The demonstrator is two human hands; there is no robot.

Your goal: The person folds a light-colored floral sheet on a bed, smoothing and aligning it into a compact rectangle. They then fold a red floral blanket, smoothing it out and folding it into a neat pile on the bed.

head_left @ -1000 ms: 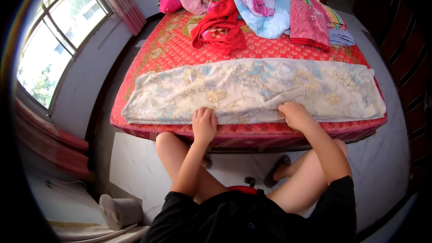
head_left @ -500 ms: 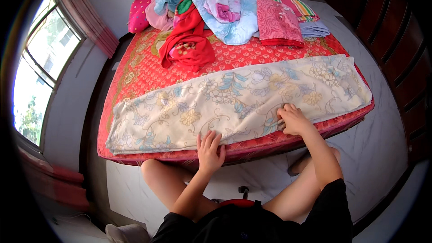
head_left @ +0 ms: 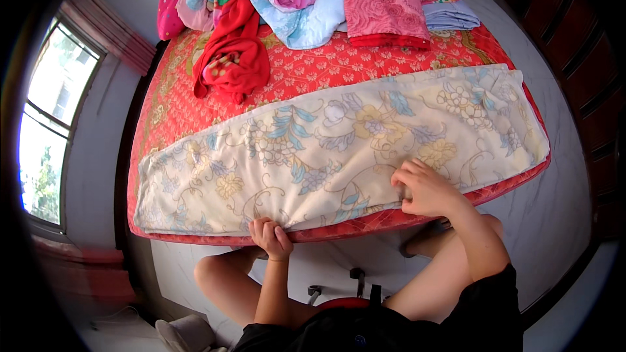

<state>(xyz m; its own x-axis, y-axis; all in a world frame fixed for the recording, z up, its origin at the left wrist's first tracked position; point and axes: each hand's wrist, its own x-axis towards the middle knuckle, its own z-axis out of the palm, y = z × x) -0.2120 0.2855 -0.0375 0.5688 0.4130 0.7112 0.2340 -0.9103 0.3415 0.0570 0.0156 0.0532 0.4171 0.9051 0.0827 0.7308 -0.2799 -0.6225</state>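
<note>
A cream sheet (head_left: pixel 261 156) with blue, yellow and lilac flowers lies folded into a long strip across the near part of the bed. My left hand (head_left: pixel 270 238) is closed on its near edge, left of the middle, with fingers curled over the cloth. Farther right, my right hand (head_left: pixel 424 189) bends its fingers and thumb around a bit of the sheet close to the same edge; the fingertips are partly hidden. Small creases run through the cloth between both hands.
The bed has a red patterned cover (head_left: pixel 306 68). Beyond the sheet lie a bunched red cloth (head_left: pixel 236 68), a pale blue cloth (head_left: pixel 300 26), a folded pink cloth (head_left: pixel 383 6) and a folded light blue cloth (head_left: pixel 451 17). A window (head_left: pixel 59 104) is at the left.
My left hand has gone from flat, spread fingers to curled ones and moved slightly left and nearer. My right hand stays near its spot. The view has shifted closer to the bed.
</note>
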